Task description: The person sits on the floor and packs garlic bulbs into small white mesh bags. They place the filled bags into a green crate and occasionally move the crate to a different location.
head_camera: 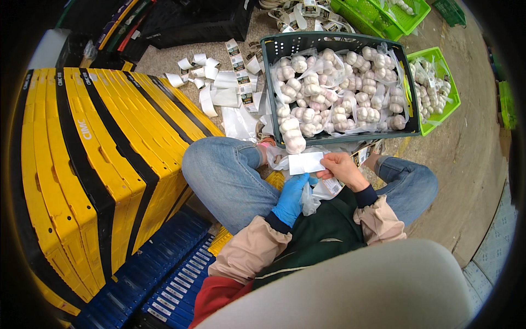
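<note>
My left hand (289,201), in a blue glove, grips the gathered end of a clear plastic bag (310,202) above my lap. My bare right hand (343,167) pinches the right edge of a white label (306,163), its blank side facing up. The label's lower edge lies close to my gloved fingertips, and I cannot tell if they touch it. Just beyond the label, garlic bulbs (294,137) hang over the near rim of a dark green crate (341,139). That crate is full of bagged garlic (341,90). A strip of printed labels (333,186) is partly hidden under my right hand.
Stacked yellow folded crates (94,164) stand at my left, with blue crates (181,279) below them. Curled label backing (222,94) and a printed label strip (242,76) litter the floor. A lime-green basket of garlic (444,111) sits right of the dark crate.
</note>
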{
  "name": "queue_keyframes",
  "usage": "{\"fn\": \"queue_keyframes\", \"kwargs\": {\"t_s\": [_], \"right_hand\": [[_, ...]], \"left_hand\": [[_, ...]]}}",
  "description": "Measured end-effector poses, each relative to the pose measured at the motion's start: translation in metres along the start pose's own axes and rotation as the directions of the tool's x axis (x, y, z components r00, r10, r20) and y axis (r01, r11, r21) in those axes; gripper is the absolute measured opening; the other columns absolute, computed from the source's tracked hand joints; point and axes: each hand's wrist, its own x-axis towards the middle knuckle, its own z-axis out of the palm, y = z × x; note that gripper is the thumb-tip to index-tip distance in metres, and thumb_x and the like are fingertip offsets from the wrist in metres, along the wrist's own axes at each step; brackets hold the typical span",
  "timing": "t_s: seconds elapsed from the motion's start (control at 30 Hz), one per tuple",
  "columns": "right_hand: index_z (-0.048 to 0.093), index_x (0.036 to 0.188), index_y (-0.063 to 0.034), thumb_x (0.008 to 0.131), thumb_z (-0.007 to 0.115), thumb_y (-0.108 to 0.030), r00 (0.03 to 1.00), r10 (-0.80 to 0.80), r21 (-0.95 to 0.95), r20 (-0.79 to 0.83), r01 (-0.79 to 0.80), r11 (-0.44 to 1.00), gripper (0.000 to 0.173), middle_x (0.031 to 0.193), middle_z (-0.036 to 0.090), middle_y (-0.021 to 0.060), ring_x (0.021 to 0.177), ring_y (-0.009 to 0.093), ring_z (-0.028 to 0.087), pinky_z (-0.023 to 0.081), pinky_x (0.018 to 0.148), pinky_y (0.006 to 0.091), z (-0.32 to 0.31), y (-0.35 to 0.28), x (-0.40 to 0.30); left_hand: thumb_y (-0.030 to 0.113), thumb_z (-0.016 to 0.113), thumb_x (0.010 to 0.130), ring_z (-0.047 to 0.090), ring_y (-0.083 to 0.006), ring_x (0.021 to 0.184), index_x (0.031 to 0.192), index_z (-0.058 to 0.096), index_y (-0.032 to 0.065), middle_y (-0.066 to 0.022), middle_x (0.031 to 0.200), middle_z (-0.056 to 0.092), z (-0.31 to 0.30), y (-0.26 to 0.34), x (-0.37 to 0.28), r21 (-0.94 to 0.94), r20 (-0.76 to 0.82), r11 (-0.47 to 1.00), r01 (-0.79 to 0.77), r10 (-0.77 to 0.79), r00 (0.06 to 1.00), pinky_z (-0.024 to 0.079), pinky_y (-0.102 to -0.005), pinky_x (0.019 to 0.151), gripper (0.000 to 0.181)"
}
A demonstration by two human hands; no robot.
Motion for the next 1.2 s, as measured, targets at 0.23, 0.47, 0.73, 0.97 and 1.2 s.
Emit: {"fn": "queue_keyframes", "kwargs": {"t_s": [0.23,0.47,0.73,0.97,1.2], "right_hand": [[0.065,0.105,0.0053,0.093,0.064,-0.017,0.995,-0.012,-0.091,0.099,0.021,0.996,0.025,0.08,0.069,0.0062,0.07,0.011,0.069,0.055,0.06,0.0228,0.006,-0.024,0.011],[0.066,0.089,0.0002,0.088,0.07,-0.012,0.97,-0.044,-0.22,0.239,0.098,0.971,0.013,0.069,0.065,0.001,0.059,0.006,0.062,0.05,0.054,0.0205,0.039,-0.065,0.026],[0.066,0.083,0.0001,0.086,0.073,-0.031,0.925,-0.379,-0.626,-0.012,0.289,0.724,0.032,0.065,0.063,0.0063,0.059,0.012,0.061,0.05,0.056,0.029,0.05,-0.073,0.039],[0.05,0.129,0.0039,0.094,0.057,-0.048,1.0,0.017,0.263,0.015,-0.021,0.965,0.063,0.111,0.066,0.021,0.081,0.026,0.069,0.057,0.07,0.0348,-0.016,-0.022,0.036],[0.041,0.135,0.0054,0.098,0.05,-0.045,0.772,-0.371,0.681,-0.517,0.633,0.368,0.064,0.128,0.055,0.0238,0.104,0.027,0.063,0.057,0.081,0.0298,-0.183,-0.072,-0.037]], "left_hand": [[0.015,0.052,0.099,0.061,-0.0149,0.074,0.116,0.056,0.0026,-0.0078,0.088,0.066,0.01,0.002,0.002,0.073,0.024,0.99,-0.12,0.118,0.993,0.05,-0.0274,0.067,0.021],[0.013,0.05,0.099,0.06,-0.0151,0.069,0.104,0.06,0.001,-0.0093,0.083,0.066,0.014,-0.002,0.001,0.215,-0.031,0.972,-0.094,0.104,0.994,0.05,-0.0271,0.065,0.017],[0.016,0.05,0.1,0.059,-0.0143,0.061,0.092,0.06,0.0018,-0.0083,0.078,0.064,0.015,0.002,0.005,0.154,0.05,0.984,-0.084,0.077,0.996,0.05,-0.0278,0.056,0.019],[0.013,0.052,0.099,0.057,-0.011,0.066,0.096,0.062,0.0,-0.005,0.073,0.061,0.05,0.003,0.002,0.419,0.369,0.889,-0.183,0.017,0.929,0.047,-0.0247,0.063,0.017],[0.011,0.06,0.096,0.045,-0.003,0.06,0.14,0.052,0.0094,0.0032,0.078,0.056,0.108,0.053,-0.018,0.32,0.435,0.929,-0.187,0.031,0.9,0.039,-0.0162,0.054,0.044]]}}
